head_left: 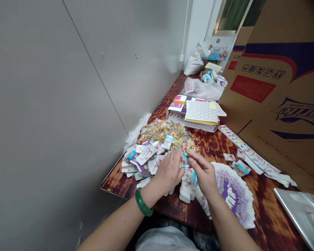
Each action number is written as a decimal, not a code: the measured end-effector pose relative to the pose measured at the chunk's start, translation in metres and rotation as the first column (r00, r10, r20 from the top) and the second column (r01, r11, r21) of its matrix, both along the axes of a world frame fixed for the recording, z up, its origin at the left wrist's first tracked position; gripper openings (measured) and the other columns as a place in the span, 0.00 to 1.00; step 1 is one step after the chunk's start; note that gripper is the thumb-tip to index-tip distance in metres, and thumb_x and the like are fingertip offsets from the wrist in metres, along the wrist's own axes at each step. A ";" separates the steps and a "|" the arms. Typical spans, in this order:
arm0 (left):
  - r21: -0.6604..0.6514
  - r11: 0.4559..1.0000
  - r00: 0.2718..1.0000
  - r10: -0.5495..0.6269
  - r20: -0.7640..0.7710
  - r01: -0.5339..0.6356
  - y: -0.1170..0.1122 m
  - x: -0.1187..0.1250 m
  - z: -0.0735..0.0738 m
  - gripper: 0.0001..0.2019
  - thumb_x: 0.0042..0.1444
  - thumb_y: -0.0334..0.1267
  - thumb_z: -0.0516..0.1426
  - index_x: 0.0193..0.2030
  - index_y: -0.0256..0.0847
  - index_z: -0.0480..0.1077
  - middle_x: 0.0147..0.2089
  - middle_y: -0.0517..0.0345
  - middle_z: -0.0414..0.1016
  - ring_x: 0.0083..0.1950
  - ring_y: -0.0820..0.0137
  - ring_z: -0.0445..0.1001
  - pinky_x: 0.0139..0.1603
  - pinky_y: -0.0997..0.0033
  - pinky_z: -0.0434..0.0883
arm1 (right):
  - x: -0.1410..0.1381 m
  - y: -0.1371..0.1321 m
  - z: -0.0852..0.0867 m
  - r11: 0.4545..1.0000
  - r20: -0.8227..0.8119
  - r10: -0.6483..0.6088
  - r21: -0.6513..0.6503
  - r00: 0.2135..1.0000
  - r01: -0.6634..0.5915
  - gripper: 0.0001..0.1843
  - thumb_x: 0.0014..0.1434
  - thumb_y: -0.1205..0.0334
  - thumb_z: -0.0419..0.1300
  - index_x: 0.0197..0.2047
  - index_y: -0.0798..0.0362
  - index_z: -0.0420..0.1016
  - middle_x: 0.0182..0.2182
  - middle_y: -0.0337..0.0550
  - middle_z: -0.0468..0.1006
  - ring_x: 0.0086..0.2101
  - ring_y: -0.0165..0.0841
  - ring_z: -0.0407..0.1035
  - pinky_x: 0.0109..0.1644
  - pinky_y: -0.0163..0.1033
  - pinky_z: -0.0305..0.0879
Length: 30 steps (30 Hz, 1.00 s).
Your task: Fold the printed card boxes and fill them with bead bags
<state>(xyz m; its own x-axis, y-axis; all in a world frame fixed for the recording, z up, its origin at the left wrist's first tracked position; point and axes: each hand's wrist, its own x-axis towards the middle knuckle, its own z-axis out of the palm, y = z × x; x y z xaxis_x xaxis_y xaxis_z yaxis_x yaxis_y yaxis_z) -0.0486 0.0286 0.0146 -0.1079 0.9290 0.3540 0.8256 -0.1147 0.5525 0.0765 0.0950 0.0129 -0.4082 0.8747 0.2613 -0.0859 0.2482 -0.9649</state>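
A small blue-and-white printed cardboard box (183, 160) is between my two hands, just above the table's near part. My left hand (170, 170), below which a green bangle circles the wrist, grips its left side. The thumb and fingers of my right hand (204, 170) pinch it from the right. Flat printed cartons (146, 155) lie heaped to the left of my hands. Beyond the hands spreads a pile of small, shiny, multicoloured packets (170, 130), with one box (167, 142) standing on its near edge. Below my hands lie more white cartons (186, 191), partly hidden.
A round lavender-patterned mat (247, 195) lies at the right, with several small boxes (241, 168) near it. A white tray (192, 122) carrying label sheets stands farther back. Large cardboard cartons (277, 104) flank the right side; a grey wall (68, 104) borders the left.
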 end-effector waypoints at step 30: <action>-0.199 0.974 0.987 0.086 -0.138 -0.112 -0.001 0.003 -0.009 0.33 0.51 0.51 0.56 0.59 0.38 0.52 0.54 0.46 0.64 0.57 0.56 0.60 0.56 0.55 0.60 | 0.029 0.053 -0.030 0.972 0.535 0.075 -0.227 0.842 0.058 0.13 0.40 0.58 0.62 0.31 0.56 0.75 0.20 0.37 0.72 0.21 0.30 0.64 0.26 0.35 0.58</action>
<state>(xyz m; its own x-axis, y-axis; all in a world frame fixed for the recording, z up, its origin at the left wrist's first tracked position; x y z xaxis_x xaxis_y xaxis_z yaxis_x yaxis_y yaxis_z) -0.0456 0.0278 0.0058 -0.1695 0.9702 0.1734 0.8921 0.0763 0.4453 0.1054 0.1483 -0.0168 -0.4332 0.8779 -0.2040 0.4602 0.0209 -0.8876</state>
